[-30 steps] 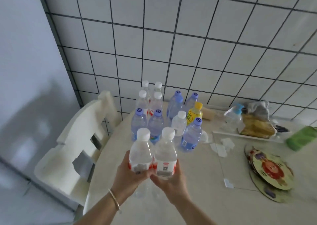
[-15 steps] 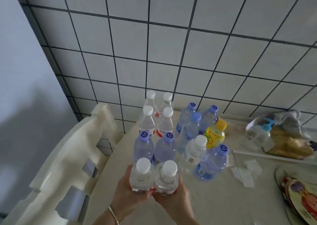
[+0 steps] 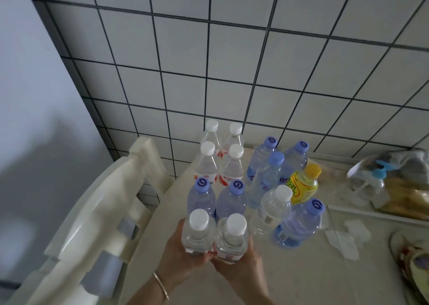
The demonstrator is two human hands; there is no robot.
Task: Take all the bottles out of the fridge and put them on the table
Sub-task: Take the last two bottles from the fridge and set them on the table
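Two clear white-capped water bottles stand side by side at the near edge of the bottle cluster. My left hand (image 3: 181, 256) grips the left bottle (image 3: 197, 232) and my right hand (image 3: 243, 265) grips the right bottle (image 3: 232, 239), low against the beige table (image 3: 290, 276). Just behind them stand two blue-capped bottles (image 3: 217, 199). Farther back are several white-capped bottles with red labels (image 3: 219, 163). To the right are more blue-capped bottles (image 3: 299, 225), a clear white-capped bottle (image 3: 271, 209) and a yellow bottle (image 3: 301, 186). The fridge is out of view.
A cream chair (image 3: 97, 214) stands close at the table's left edge. A tiled wall (image 3: 232, 72) rises right behind the bottles. At the right lie a plastic bag with a blue-topped item (image 3: 380, 177), paper scraps (image 3: 348, 237) and a patterned round object (image 3: 415, 263).
Both hands moved the two white-capped bottles forward and down, up against the blue-capped pair. The view has moved closer to the table.
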